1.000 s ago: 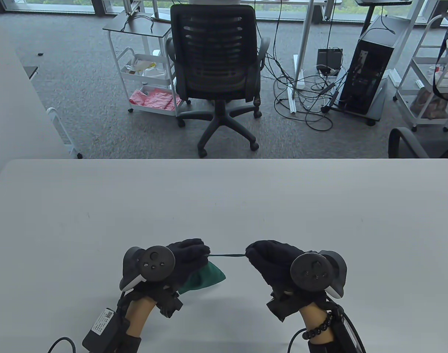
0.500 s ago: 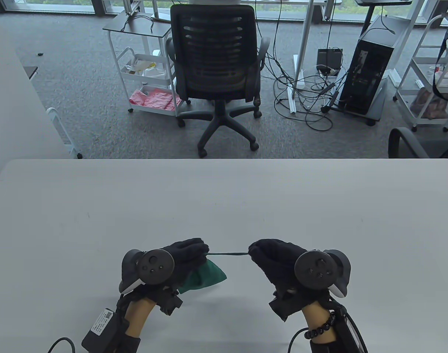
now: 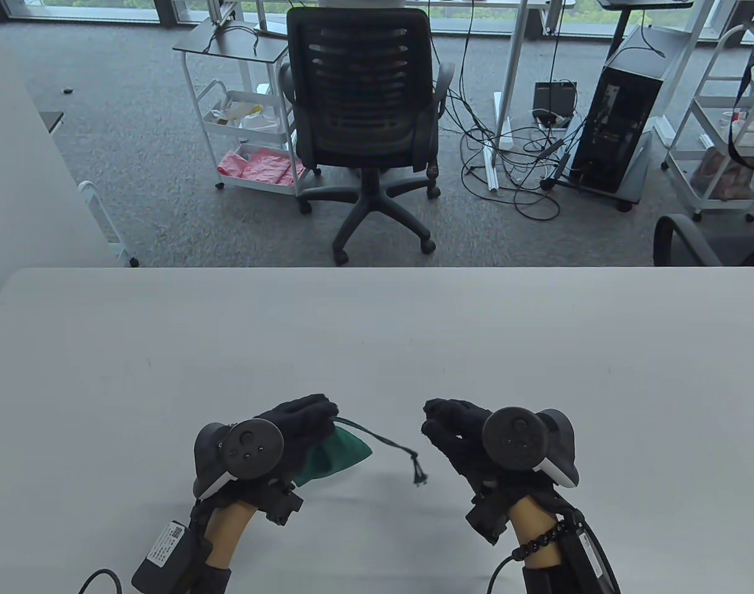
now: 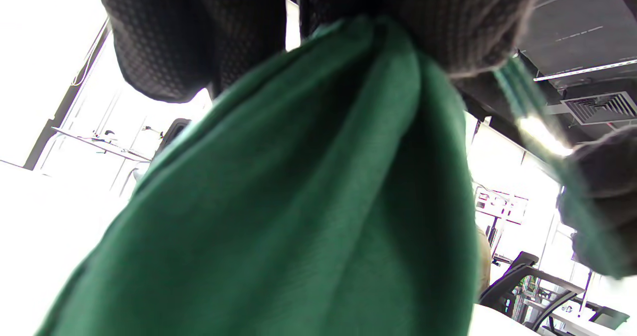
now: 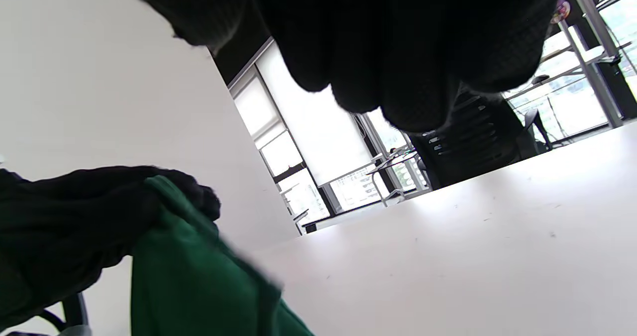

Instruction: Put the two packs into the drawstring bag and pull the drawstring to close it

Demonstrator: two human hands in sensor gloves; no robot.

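Observation:
My left hand (image 3: 308, 414) grips the gathered neck of the green drawstring bag (image 3: 342, 451) and holds it just above the white table (image 3: 377, 334). In the left wrist view the bag (image 4: 298, 216) hangs bunched from my gloved fingers (image 4: 199, 37). The dark drawstring (image 3: 389, 442) droops slack from the neck, and its knotted end (image 3: 418, 473) dangles free between the hands. To the right of the cord, my right hand (image 3: 445, 421) has its fingers loosely curled and holds nothing. No pack is in view; the bag's inside is hidden.
A black office chair (image 3: 361, 111) stands on the carpet beyond the table's far edge. White carts (image 3: 247, 136), cables and a computer tower (image 3: 618, 124) are further back. Bare tabletop stretches ahead of both hands.
My right hand has let go of the drawstring. The cord, taut between the hands before, now hangs slack from the bag. My left hand has shifted slightly left with the bag.

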